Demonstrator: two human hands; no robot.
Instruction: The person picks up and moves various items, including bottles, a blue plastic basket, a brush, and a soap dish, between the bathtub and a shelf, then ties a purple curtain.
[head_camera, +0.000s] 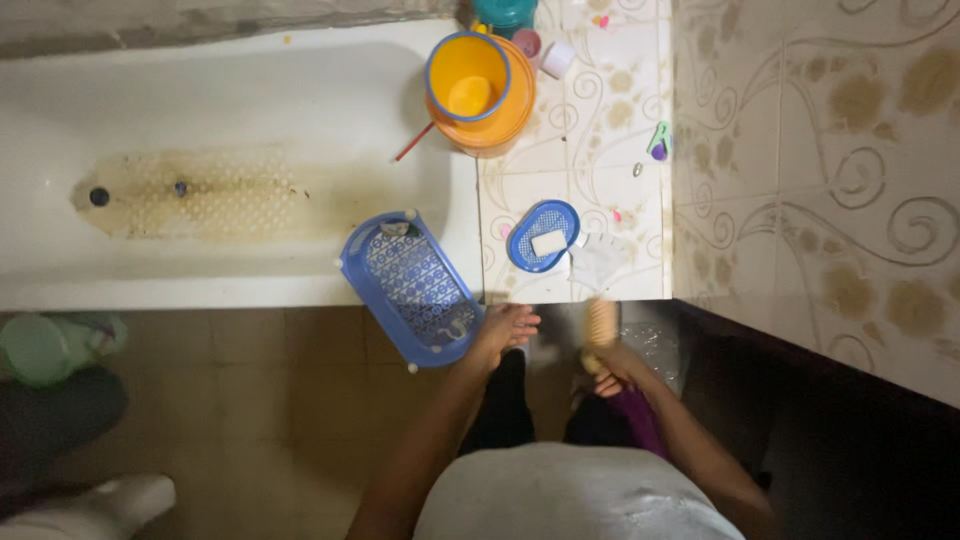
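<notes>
Here | left hand (503, 328) touching blue basket (412, 286) | soap dish (543, 235) beside it

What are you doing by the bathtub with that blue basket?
A person stands beside a white bathtub. The left hand touches the end of a blue plastic basket that rests tilted over the tub's edge. The right hand holds a tan, blurred brush-like thing near the tiled ledge. On the ledge sit an orange bucket and a blue soap dish holding a white soap bar.
</notes>
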